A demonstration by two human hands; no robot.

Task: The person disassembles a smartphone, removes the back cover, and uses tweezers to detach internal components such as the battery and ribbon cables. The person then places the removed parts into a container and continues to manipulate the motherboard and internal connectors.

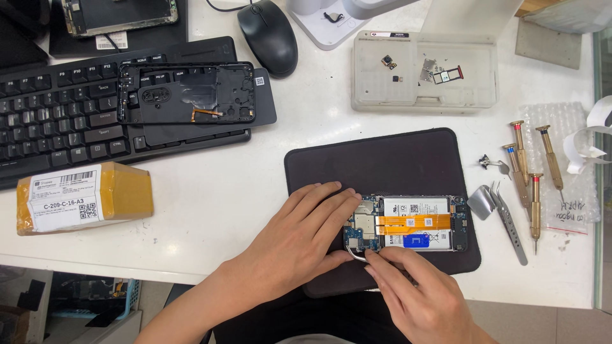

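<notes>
An opened phone (417,223) lies on a dark mat (382,165), its white battery, orange flex cable and blue circuit board showing. My left hand (299,239) rests over the phone's left end, fingers spread on the board. My right hand (414,296) comes from below and pinches a thin metal tool (357,255) against the phone's lower left corner.
Several brass screwdrivers (529,165) and tweezers (510,220) lie to the right of the mat. A white parts tray (424,70) sits behind it. A black phone back frame (188,92) rests on a keyboard (57,114); a mouse (269,35) and a taped parcel (83,197) are on the left.
</notes>
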